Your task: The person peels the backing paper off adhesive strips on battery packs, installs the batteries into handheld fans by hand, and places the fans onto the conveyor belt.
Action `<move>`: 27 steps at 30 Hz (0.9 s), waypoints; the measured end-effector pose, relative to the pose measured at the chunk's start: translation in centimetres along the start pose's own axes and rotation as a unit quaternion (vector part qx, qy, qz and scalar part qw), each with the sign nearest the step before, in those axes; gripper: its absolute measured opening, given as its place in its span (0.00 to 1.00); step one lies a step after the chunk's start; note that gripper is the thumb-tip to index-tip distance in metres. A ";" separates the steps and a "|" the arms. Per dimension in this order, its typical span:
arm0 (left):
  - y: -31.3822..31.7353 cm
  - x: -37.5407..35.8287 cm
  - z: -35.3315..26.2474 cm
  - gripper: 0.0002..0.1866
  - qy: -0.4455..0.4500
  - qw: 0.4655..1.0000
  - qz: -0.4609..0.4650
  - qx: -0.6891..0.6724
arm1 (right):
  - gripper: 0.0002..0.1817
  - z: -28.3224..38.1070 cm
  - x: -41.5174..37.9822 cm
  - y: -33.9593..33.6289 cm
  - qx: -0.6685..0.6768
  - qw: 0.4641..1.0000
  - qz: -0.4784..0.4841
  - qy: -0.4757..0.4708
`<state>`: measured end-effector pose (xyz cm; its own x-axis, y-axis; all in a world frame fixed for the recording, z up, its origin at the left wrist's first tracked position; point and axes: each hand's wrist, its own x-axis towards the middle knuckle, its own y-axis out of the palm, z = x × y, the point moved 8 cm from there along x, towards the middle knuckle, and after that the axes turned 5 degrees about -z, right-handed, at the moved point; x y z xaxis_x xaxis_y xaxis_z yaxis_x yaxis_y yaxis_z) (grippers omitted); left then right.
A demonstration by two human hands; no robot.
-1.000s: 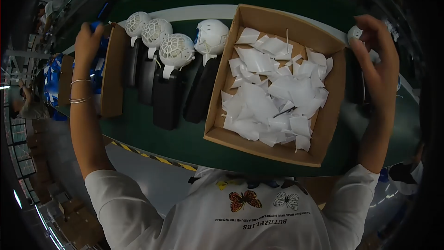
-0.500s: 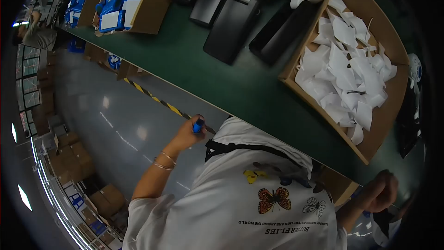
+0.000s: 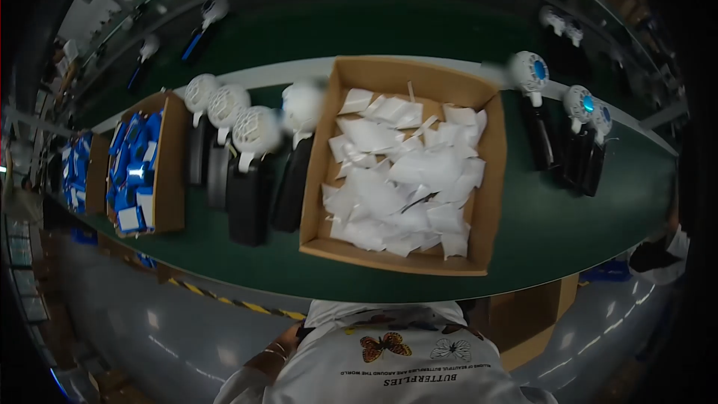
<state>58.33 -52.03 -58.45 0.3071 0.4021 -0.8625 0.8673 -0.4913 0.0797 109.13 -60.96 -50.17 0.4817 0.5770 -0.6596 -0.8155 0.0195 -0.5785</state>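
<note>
Left fingers hidden beside "BUTTERFLIES" shirt (image 3: 396, 363)

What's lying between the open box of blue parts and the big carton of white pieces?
Four fan-like units with round white heads and black handles, side by side on the green tabletop. The head view shows this.

Counter (image 3: 568, 254) dk green; box (image 3: 490, 187) brown, scraps (image 3: 426, 168) white. Fan heads (image 3: 255, 130) white, handles (image 3: 248, 208) blk, packs (image 3: 137, 161) blue & white. Shirt (image 3: 411, 366) white w/ orange/blk butterfly (image 3: 385, 346); tape (image 3: 247, 305) yellow/blk striped.
</note>
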 end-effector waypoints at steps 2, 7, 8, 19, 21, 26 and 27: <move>-0.2 0.2 -1.8 0.26 -0.042 0.999 -0.003 0.002 | 0.08 -0.2 0.3 0.4 0.001 1.000 0.005 0.020; 0.0 0.9 -6.2 0.27 -0.109 0.994 -0.005 0.015 | 0.09 -0.1 0.7 1.5 0.017 0.998 0.010 0.057; -0.1 0.9 -6.9 0.27 -0.117 0.993 -0.004 0.019 | 0.09 0.1 0.9 1.6 0.018 0.998 0.010 0.061; -0.8 -1.6 -9.7 0.27 -0.190 0.980 0.050 0.043 | 0.10 0.9 2.1 2.1 0.028 0.994 0.039 0.094; -0.9 -3.0 -9.4 0.28 -0.203 0.976 0.071 0.044 | 0.10 1.3 2.6 2.2 0.022 0.995 0.046 0.089; -1.4 -7.8 -9.3 0.28 -0.254 0.956 0.144 0.041 | 0.11 2.5 3.7 2.1 0.010 0.995 0.065 0.075; -1.5 -8.5 -9.4 0.28 -0.265 0.950 0.158 0.039 | 0.11 2.7 3.9 2.2 0.008 0.995 0.068 0.072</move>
<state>58.09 -47.38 -46.56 0.2895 -0.2111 -0.9336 0.7268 -0.5862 0.3579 108.31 -56.45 -52.71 0.4059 0.4518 -0.7944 -0.8811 -0.0374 -0.4715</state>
